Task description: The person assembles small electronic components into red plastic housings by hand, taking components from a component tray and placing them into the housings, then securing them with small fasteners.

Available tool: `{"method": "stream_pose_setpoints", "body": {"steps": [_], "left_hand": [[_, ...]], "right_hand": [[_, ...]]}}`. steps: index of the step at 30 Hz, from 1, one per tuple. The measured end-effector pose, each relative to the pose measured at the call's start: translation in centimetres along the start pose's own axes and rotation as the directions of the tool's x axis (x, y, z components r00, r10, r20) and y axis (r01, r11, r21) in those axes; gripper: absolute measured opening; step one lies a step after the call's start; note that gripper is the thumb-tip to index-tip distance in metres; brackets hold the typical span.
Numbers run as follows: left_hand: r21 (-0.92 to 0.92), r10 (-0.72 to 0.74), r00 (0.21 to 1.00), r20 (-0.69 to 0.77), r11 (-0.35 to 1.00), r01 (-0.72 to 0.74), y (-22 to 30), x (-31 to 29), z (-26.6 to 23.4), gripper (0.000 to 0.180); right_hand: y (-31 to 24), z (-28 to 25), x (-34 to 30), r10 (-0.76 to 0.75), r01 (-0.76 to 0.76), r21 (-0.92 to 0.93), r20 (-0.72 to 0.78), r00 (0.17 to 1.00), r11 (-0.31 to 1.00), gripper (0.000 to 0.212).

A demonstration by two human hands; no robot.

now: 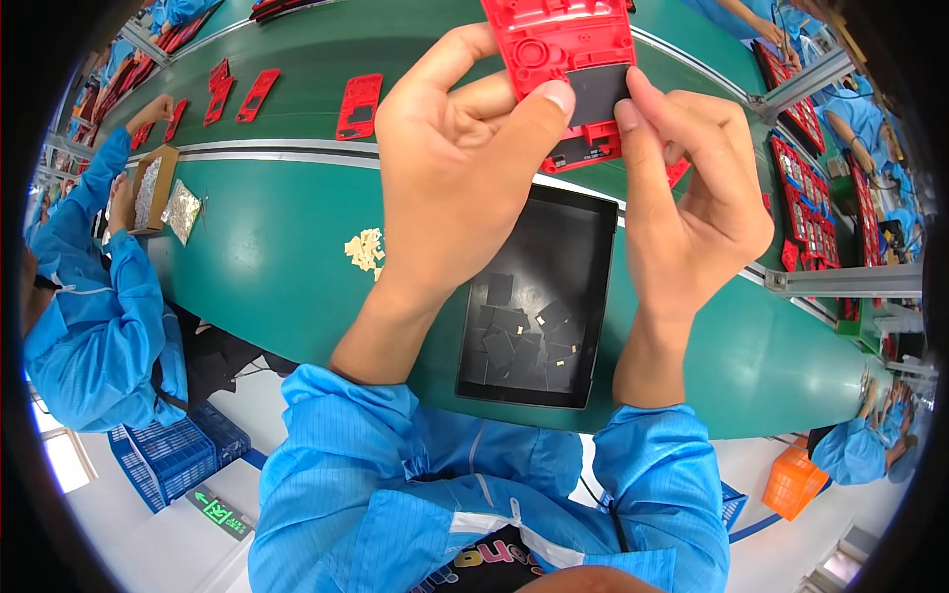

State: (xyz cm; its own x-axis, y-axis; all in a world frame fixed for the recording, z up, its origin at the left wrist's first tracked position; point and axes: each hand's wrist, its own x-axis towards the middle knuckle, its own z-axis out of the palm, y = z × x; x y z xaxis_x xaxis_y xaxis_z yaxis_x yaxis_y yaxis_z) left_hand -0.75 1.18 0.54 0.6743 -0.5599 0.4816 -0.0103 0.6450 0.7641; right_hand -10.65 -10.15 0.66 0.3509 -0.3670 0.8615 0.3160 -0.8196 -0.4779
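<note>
High in the head view, my left hand [445, 168] grips a red plastic housing [539, 44] by its left side, the thumb lying over its face. A dark grey rectangular sheet [596, 96] sits in the housing's recess. My right hand [702, 188] has its thumb and forefinger closed at the sheet's right edge; the other fingers are curled. Beneath my hands, a black tray [601, 296] holds several loose dark sheets [500, 290], some with small pale tabs. A small pile of cream-coloured pieces [365, 249] lies on the green table beside my left wrist.
Across the far side runs a green conveyor belt [297, 109] with red housings [360, 106] on it. At left, a co-worker in blue [109, 326] sits near a cardboard box [153, 188] and a clear bag [181, 211]. Racks of red parts [809, 198] stand at right, beside metal posts [840, 284].
</note>
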Motion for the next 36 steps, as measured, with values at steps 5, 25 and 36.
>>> {"method": "stream_pose_setpoints", "body": {"steps": [5, 25, 36], "left_hand": [[0.048, 0.098, 0.994, -0.043, 0.994, -0.096, 0.4, -0.7, 0.0, 0.023], [0.107, -0.104, 0.972, -0.209, 0.986, 0.128, -2.0, 2.6, -2.2, 0.07], [0.147, -0.071, 0.979, -0.193, 0.984, 0.1, -0.5, 2.5, -2.5, 0.048]], "right_hand": [[-0.9, 0.4, -0.4, -0.08, 0.075, 0.116, 0.039, 0.996, 0.99, 0.025], [10.3, 0.2, -1.1, 0.698, -0.697, 0.183, 0.07, 0.712, 0.693, 0.021], [18.1, -1.1, -5.7, 0.654, -0.417, -0.777, -0.009, 0.757, 0.471, 0.052]]}}
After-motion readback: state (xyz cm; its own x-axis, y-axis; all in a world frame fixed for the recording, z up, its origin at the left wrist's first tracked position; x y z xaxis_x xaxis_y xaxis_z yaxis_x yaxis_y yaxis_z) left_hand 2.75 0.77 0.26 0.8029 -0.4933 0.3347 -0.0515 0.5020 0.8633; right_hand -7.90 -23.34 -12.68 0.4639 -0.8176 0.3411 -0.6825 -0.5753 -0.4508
